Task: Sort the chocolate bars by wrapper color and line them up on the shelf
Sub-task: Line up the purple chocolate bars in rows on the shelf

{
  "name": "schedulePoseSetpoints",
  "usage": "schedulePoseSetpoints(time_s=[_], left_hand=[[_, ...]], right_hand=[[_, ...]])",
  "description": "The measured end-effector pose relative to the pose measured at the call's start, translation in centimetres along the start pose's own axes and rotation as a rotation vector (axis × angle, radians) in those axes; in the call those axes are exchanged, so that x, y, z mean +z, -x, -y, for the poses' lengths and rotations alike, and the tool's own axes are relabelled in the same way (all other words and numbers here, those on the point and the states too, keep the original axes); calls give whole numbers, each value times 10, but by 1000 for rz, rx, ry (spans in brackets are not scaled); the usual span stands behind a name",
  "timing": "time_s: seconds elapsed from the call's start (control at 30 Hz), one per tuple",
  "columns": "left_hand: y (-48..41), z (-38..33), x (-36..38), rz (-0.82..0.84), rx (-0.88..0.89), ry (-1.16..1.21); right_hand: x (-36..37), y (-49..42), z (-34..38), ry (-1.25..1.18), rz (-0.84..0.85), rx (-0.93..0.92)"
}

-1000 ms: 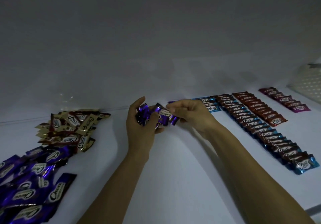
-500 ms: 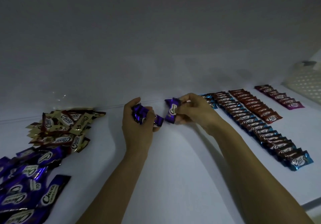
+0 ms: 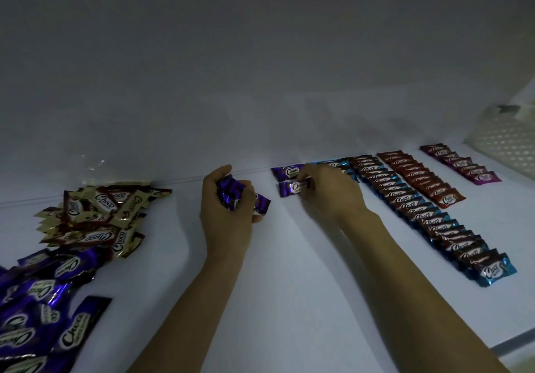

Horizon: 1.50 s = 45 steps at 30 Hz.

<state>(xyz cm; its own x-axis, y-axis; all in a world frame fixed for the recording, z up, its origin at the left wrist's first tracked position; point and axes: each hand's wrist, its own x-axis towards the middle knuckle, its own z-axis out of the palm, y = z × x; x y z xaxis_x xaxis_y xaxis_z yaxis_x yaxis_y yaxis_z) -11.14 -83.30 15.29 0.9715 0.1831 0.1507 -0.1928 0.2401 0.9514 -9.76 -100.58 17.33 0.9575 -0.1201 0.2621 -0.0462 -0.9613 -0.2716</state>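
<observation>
1. The right hand [image 3: 327, 196] has moved away from the bunch of purple bars [image 3: 231, 196] gripped in the left hand [image 3: 228, 222], going right and down to the white shelf [image 3: 289, 271].
2. The purple bar [image 3: 293, 188], held upright in the air half a second ago, now lies flat on the shelf, with its right end under the fingertips.
3. It now lies just in front of the rear purple bar [image 3: 288, 171] and parallel to it.

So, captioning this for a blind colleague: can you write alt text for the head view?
A person's right hand holds a purple bar on a white shelf beside a blue row, a red row and a magenta row; the left hand grips more purple bars.
</observation>
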Motion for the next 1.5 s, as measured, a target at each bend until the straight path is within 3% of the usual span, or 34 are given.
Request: schedulePoseSetpoints(time_s=[0.3, 0.33, 0.4, 0.47, 0.5, 0.57, 0.77, 0.87, 1.03, 1.27, 1.4, 1.5], left_hand=[[1, -8, -1, 22, -69, 142], [-1, -10, -1, 28, -101, 190], [-5, -12, -3, 51, -178, 302], [-9, -11, -5, 74, -220, 362], [-10, -11, -5, 87, -222, 353], [-9, -9, -4, 92, -211, 297], [-4, -7, 1, 100, -162, 136], [-2, -6, 2, 131, -129, 36], [-1, -5, 2, 131, -76, -24], [1, -6, 4, 92, -104, -16], [1, -5, 5, 91, -90, -46], [1, -4, 5, 83, -81, -53]], right_hand=[[15, -13, 0, 58, -66, 15], [12, -10, 1, -40, -83, 17], [-2, -1, 11, -506, -15, 65], [-18, 12, 29, -940, 267, 149], [-22, 17, 38, -991, 379, 143], [-21, 22, 49, -971, 435, 109], [-18, 20, 46, -1104, 180, 170], [-20, 18, 40, -1064, 197, 132], [-18, 20, 43, -1002, 296, 22], [-16, 15, 36, -1146, 108, 123], [-15, 9, 30, -1128, 13, 165], [-13, 8, 23, -979, 61, 105]])
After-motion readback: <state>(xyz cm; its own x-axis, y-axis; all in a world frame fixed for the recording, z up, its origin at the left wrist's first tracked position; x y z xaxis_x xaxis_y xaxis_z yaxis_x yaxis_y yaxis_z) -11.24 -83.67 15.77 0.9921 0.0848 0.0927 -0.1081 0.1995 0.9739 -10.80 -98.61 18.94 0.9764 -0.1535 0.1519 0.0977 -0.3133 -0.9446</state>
